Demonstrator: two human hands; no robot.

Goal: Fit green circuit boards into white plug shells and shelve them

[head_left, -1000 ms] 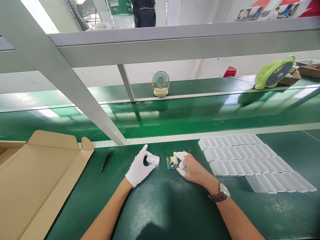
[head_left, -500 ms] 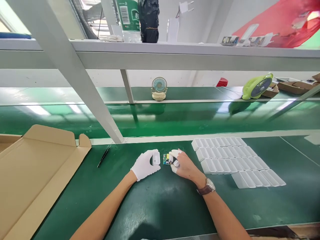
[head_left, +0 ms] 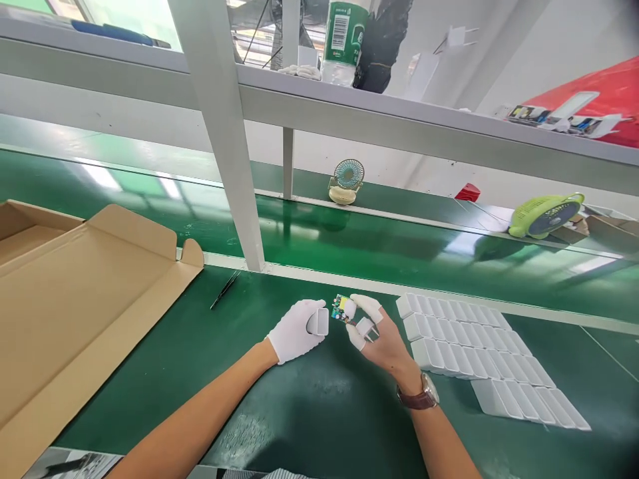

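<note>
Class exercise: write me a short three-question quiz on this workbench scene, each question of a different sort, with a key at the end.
1. True or false: the left hand wears a full white glove.
2. What does the right hand pinch? A) circuit board B) tweezers C) bottle
3. Fill in: the white casings lie in rows to the ___ of the hands.

Key
1. True; it holds a white casing shell.
2. A, the small green circuit board.
3. Right; the black tweezers lie to the left.
</note>
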